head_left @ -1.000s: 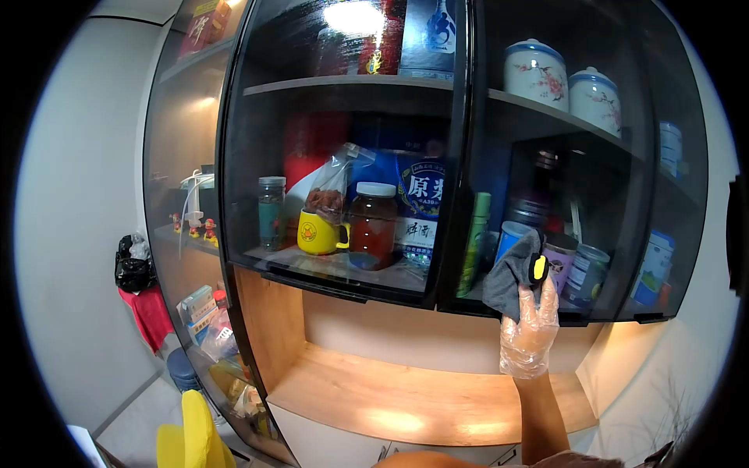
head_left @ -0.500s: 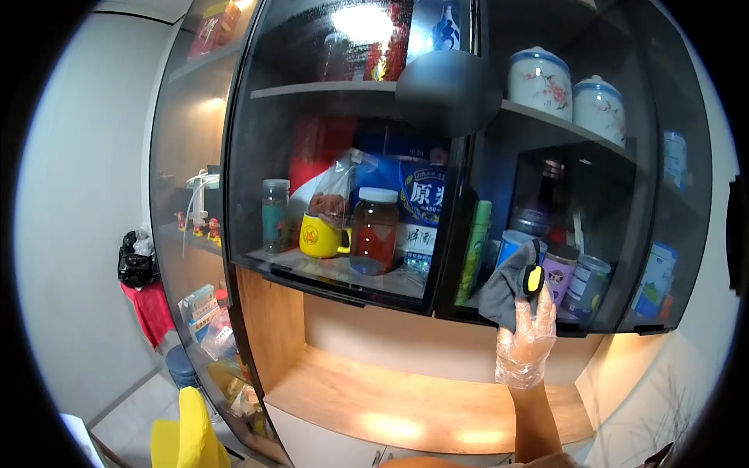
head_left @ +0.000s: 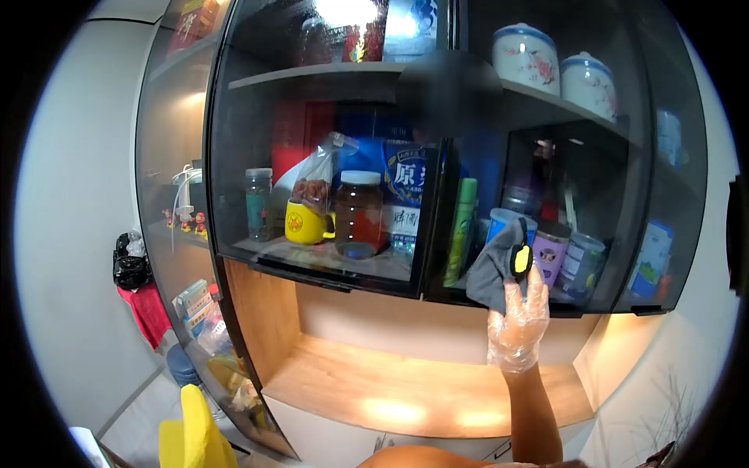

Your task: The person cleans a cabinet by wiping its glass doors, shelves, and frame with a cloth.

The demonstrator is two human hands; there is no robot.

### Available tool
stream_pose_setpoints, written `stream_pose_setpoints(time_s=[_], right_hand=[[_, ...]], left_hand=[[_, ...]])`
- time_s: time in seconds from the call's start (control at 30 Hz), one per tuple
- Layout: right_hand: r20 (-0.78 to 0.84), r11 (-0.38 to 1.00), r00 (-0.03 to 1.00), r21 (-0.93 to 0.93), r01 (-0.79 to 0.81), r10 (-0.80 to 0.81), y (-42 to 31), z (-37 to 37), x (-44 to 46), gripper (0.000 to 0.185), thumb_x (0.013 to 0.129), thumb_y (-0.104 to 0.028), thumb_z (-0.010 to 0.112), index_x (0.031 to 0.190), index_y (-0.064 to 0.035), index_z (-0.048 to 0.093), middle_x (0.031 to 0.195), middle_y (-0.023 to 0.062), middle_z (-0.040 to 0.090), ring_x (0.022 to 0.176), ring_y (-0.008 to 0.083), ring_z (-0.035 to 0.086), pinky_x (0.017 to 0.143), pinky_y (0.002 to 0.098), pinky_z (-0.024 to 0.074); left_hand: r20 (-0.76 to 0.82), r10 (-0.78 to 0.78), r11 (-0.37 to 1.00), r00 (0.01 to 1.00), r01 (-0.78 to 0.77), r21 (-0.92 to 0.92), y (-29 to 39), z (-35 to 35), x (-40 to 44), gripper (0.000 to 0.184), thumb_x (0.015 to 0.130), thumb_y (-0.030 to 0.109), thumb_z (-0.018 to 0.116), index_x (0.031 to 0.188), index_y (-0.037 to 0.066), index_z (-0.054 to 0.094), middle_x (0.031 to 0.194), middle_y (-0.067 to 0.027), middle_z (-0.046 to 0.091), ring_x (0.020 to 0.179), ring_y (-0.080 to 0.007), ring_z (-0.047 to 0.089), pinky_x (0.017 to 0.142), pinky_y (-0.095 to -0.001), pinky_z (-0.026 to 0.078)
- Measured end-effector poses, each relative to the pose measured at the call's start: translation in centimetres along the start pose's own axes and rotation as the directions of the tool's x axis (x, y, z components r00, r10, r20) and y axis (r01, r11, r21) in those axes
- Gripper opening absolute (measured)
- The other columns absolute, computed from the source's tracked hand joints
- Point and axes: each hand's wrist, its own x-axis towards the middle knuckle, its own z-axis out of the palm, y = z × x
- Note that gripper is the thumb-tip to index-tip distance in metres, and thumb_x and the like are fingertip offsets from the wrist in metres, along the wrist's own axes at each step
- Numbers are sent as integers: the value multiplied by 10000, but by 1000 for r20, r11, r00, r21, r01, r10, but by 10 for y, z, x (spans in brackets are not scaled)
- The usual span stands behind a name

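Note:
My right hand, in a clear plastic glove, is raised against the glass door of the wall cabinet. Its fingers press a dark grey cloth to the lower part of the pane. A small black piece with a yellow centre sits at the fingertips, over the cloth; its kind I cannot make out. Behind the glass, near the hand, stand a purple can, a grey can and a green cylinder. My left hand does not show.
The left door has a yellow mug and a lidded jar behind it. Flowered white jars stand on the upper shelf. Below runs a lit wooden counter. A yellow chair is at lower left.
The view has shifted slightly, so the cabinet sits a little higher and further left. My right hand stays at the lower glass with the cloth, its fingers still on it.

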Motion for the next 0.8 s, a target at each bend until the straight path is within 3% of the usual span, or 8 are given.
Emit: stream_pose_setpoints(time_s=[0.17,0.27,0.37,0.43,0.5,0.57,0.73,0.8], right_hand=[[138,992,983,-29,124,-119,3,-13,0,415,710,-113,736,1094,44,732,1495,259,560,1088,402,621,975,519,516],[103,870,865,99,483,-492,7,-13,19,291,863,-136,676,1111,0,746,1531,112,586,1332,275,595,1147,474,434],[363,770,686,176,613,-630,1,-24,50,550,877,-195,669,1404,-42,635,1638,86,467,1499,244,448,1251,468,337],[406,716,590,409,566,-698,12,-17,69,676,866,-231,673,1517,-96,549,1673,80,409,1528,232,401,1277,468,304],[403,582,456,286,761,-794,23,-1,87,565,805,-276,712,1344,-106,708,1687,76,390,1543,253,375,1295,490,259],[401,544,425,253,800,-811,26,-14,124,497,789,-261,695,1253,-94,754,1690,80,386,1534,270,395,1291,502,261],[169,679,672,-24,734,-721,51,-20,226,506,694,-212,692,1157,-7,692,1639,202,441,1515,347,434,1265,530,291],[108,782,806,-201,590,-581,60,-20,267,493,784,-208,696,1224,12,685,1674,197,380,1528,352,404,1261,522,297]], left_hand=[[40,13,1000,999,-13,5,-2,2,1,186,885,-28,629,1053,1,704,1125,-189,710,1076,-300,673,936,-446,516],[92,28,998,995,-33,46,1,-1,5,187,884,-35,626,1051,1,704,1120,-188,712,1072,-298,675,933,-445,517],[21,224,919,974,-218,329,8,-17,17,188,884,-41,623,1048,0,704,1116,-188,714,1068,-296,676,931,-443,518],[-174,543,626,821,-258,736,6,-33,34,302,797,-81,649,1082,4,704,1112,-160,721,1065,-312,682,924,-458,523],[27,755,127,655,-187,974,6,-65,51,359,768,-53,629,1114,13,697,1116,-152,723,1066,-342,682,949,-468,512],[114,784,-76,610,-88,993,12,-77,62,369,789,-20,617,1152,8,677,1135,-175,716,1096,-369,668,1009,-469,492],[49,648,-270,760,169,948,-6,-109,60,443,828,82,650,1270,62,659,1408,-165,630,1349,-382,547,1174,-552,333],[41,614,-316,789,197,928,-15,-116,56,487,829,99,667,1316,77,646,1483,-165,584,1400,-380,507,1195,-566,303]])
